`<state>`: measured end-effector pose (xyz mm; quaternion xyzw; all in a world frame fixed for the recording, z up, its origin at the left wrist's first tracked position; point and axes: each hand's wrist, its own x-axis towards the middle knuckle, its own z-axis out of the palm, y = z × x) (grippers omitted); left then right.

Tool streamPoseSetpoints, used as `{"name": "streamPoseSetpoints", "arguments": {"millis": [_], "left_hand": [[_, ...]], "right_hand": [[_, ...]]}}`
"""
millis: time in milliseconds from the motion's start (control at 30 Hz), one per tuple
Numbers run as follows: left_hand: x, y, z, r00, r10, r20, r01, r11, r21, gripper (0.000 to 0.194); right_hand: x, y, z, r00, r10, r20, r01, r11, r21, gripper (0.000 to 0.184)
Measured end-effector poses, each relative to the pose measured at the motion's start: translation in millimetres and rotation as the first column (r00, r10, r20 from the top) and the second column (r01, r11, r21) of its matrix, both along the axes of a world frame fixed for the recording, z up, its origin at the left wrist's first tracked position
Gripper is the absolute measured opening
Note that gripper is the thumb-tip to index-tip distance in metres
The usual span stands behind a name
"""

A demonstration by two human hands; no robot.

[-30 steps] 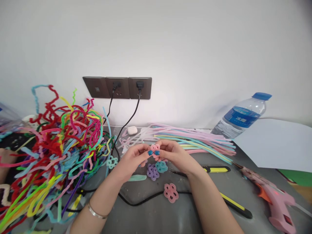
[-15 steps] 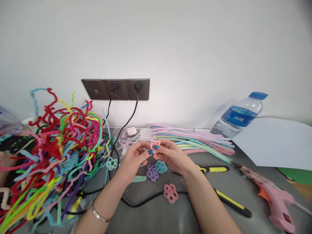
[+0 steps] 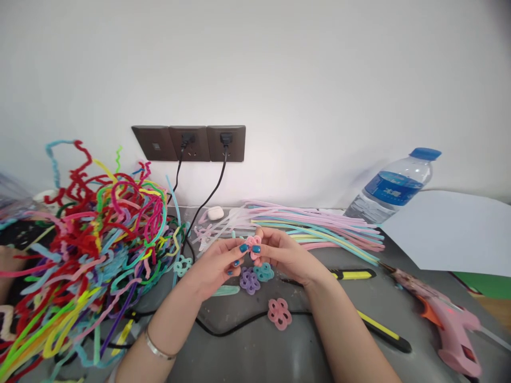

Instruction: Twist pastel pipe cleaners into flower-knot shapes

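A small pink pipe-cleaner flower [image 3: 254, 242] is pinched between both my hands, above the grey table [image 3: 247, 356]. My left hand [image 3: 221, 263] grips its left side with thumb and forefinger. From the right, my right hand [image 3: 277, 252] presses a thumb on it, with the fingers curled behind. Just below lie a purple flower [image 3: 249, 281] and a blue flower [image 3: 264, 272], side by side. Nearer to me rests a larger pink flower [image 3: 280, 314]. A mint flower [image 3: 182, 265] and a folded mint piece [image 3: 225, 290] lie by my left hand and wrist.
Tangled pipe cleaners [image 3: 104, 239] heap up at left, with another person's hand [image 3: 7, 266] beyond. Straight pipe cleaners [image 3: 311, 221] lie along the wall. At right are a bottle [image 3: 395, 186], paper [image 3: 451, 229], cutters [image 3: 385, 332] and a pink glue gun [image 3: 451, 324]. A black cable [image 3: 227, 331] crosses the table.
The pink flower in my hands has turned and sits slightly lower. My left fingers have shifted their hold, and my left forearm has moved a little to the left.
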<state>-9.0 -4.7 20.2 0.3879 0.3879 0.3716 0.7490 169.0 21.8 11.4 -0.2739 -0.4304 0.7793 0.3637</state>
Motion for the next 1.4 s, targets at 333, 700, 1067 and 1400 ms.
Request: {"name": "streamPoseSetpoints", "arguments": {"millis": [333, 700, 1067, 1400], "left_hand": [[-5.0, -3.6, 10.6, 0.987, -0.145, 0.068, 0.152, 0.982, -0.112, 0.031], [-8.5, 5.1, -2.2, 0.955, 0.191, -0.226, -0.158, 0.975, 0.156, 0.036], [1.2, 3.0, -7.4, 0.944, 0.195, -0.266, -0.131, 0.962, 0.240, 0.026], [3.8, 4.3, -13.4, 0.857, 0.444, -0.261, -0.272, 0.821, 0.503, 0.014]], "right_hand": [[4.4, -2.3, 3.5, 0.991, 0.132, 0.012, -0.132, 0.991, 0.014, 0.030], [8.5, 3.9, -4.6, 0.972, -0.073, 0.223, 0.051, 0.993, 0.102, 0.032], [4.3, 5.7, -6.8, 0.978, -0.141, 0.153, 0.127, 0.987, 0.097, 0.031], [-6.2, 6.6, -6.1, 0.978, -0.202, 0.050, 0.193, 0.971, 0.140, 0.031]]}}
